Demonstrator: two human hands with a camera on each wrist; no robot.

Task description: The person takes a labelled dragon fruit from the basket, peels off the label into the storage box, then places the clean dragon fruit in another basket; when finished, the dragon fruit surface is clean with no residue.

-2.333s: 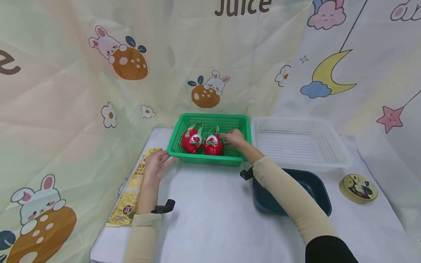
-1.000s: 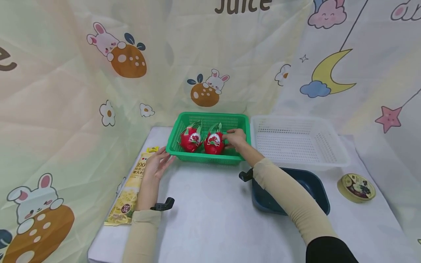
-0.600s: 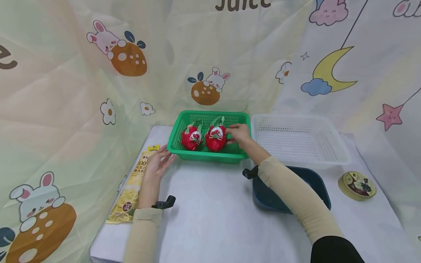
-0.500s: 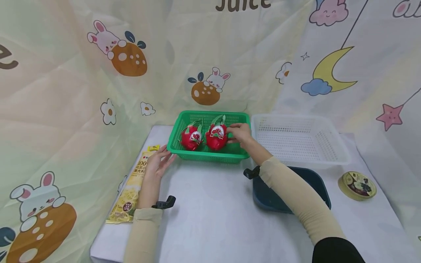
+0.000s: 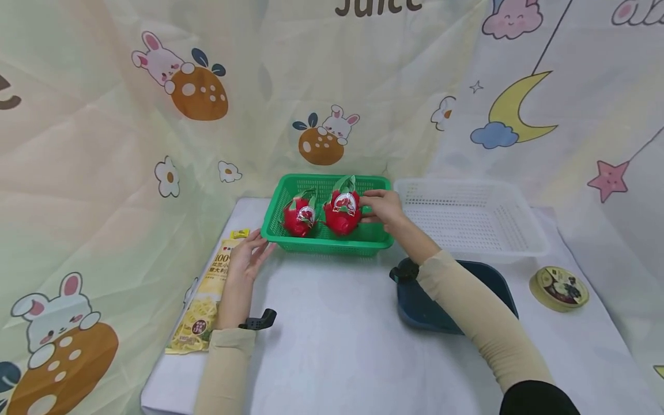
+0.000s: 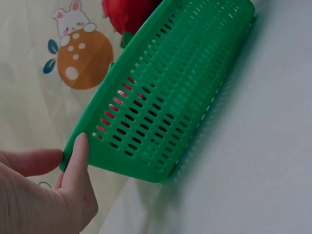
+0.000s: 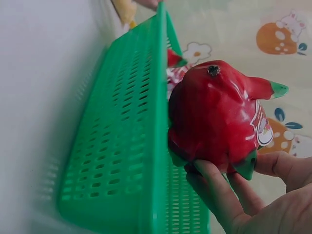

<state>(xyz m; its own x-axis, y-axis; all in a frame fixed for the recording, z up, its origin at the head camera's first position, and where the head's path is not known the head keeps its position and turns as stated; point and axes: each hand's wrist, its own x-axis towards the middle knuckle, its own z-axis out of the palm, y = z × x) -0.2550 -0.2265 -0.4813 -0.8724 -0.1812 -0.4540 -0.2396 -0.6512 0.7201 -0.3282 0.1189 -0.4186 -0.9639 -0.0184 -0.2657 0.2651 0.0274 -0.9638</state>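
Observation:
In the head view my right hand (image 5: pixel 383 208) holds a red dragon fruit (image 5: pixel 343 212) with green leaf tips and a round sticker. The right wrist view shows its fingers (image 7: pixel 219 192) curled under the dragon fruit (image 7: pixel 214 117), which is raised beside the basket's rim. A second dragon fruit (image 5: pixel 299 217) lies in the green plastic basket (image 5: pixel 332 248), to the left of the held one. My left hand (image 5: pixel 249 257) is at the basket's front left corner. From the left wrist view, thumb and finger of that hand (image 6: pixel 53 195) pinch the rim of the basket (image 6: pixel 161 97).
A white plastic basket (image 5: pixel 467 253) stands right of the green one. In front of it sits a dark blue tray (image 5: pixel 430 320), partly under the right forearm. A round tin (image 5: pixel 559 288) is at the right; a yellow pasta bag (image 5: pixel 199 314) lies at the left edge.
The right hand has lifted its dragon fruit from low in the green basket, moving up and slightly right. My left hand has stayed at the basket's corner.

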